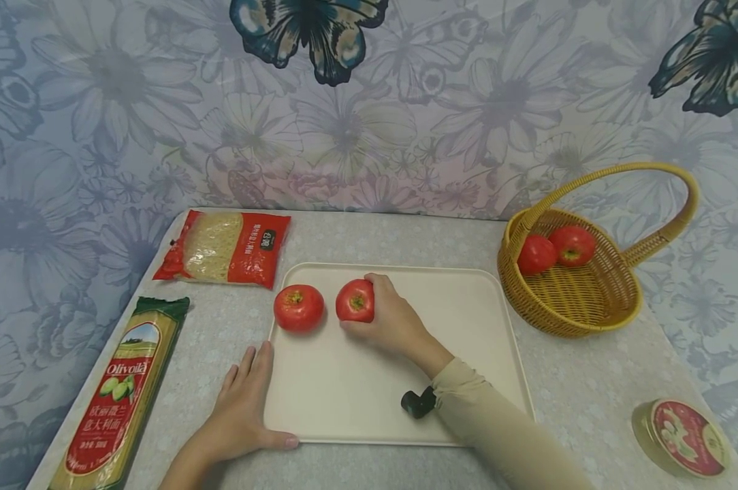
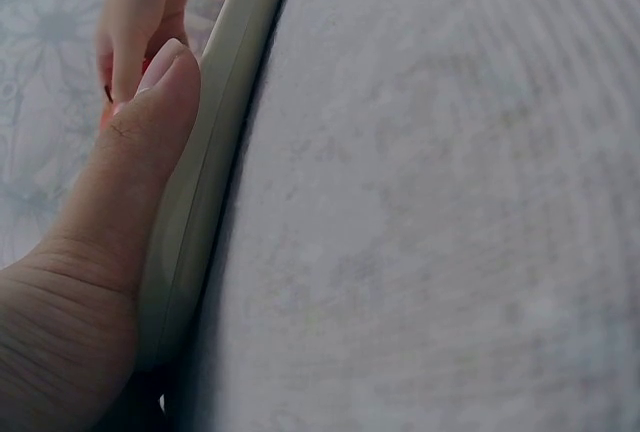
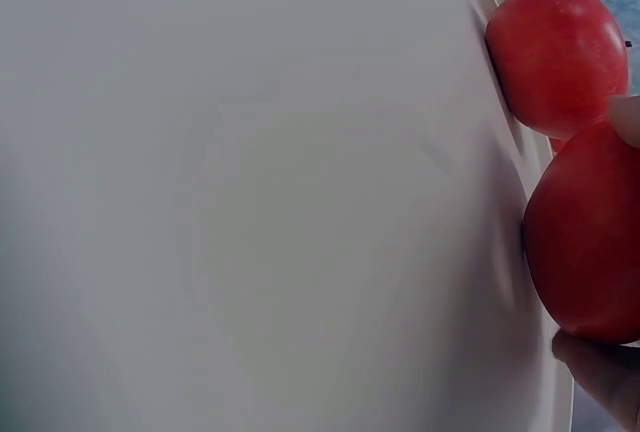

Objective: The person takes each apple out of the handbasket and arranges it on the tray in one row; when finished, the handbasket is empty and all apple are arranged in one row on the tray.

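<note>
My right hand [image 1: 396, 320] grips a red apple [image 1: 353, 301] over the back left part of a cream tray [image 1: 338, 401], with fingers behind it and thumb in front. A second apple [image 1: 298, 308] sits to its left in the tray's back left corner. In the right wrist view the held apple [image 3: 585, 242] appears close over the tray, near the other one. My left hand [image 1: 237, 415] rests at the tray's front left corner, fingers spread along the left side. Its thumb [image 2: 150, 142] lies along the tray's front rim in the left wrist view.
A yellow wicker basket [image 1: 614, 306] with two apples [image 1: 572, 245] stands at the back right. A red bag of noodles [image 1: 228, 246] lies at the back left, and a long spaghetti pack [image 1: 120, 395] at the left. A round tin [image 1: 687, 437] is at the front right.
</note>
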`<state>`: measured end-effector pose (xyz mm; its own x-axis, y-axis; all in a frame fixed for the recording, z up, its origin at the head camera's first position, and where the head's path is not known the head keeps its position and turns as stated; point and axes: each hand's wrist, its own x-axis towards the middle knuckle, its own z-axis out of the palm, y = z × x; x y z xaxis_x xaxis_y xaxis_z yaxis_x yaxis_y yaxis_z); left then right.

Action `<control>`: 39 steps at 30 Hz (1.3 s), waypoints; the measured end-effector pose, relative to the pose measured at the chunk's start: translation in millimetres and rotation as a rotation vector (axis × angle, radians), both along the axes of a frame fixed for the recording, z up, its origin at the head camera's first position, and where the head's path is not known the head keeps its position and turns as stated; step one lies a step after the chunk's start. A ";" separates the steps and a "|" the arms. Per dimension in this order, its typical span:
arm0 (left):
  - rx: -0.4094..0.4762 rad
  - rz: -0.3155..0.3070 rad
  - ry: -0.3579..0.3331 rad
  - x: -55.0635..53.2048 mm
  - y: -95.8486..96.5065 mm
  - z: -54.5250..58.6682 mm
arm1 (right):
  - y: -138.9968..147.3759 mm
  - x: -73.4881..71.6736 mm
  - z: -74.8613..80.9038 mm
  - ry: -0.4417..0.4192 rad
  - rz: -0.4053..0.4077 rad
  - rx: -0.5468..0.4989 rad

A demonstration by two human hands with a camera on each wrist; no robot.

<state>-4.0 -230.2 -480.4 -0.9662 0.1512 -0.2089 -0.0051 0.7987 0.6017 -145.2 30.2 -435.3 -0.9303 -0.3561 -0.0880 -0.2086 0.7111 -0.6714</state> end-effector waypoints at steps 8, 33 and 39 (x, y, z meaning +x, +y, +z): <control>-0.003 0.000 -0.005 -0.3 1.2 1.3 | 4.0 -2.3 -5.8 0.016 0.009 0.008; -0.002 -0.004 0.005 -1.2 0.8 2.2 | 34.0 -0.4 11.5 0.183 -0.008 0.044; 0.003 -0.003 0.007 -1.4 1.0 2.4 | 66.9 5.2 29.8 0.272 -0.041 0.001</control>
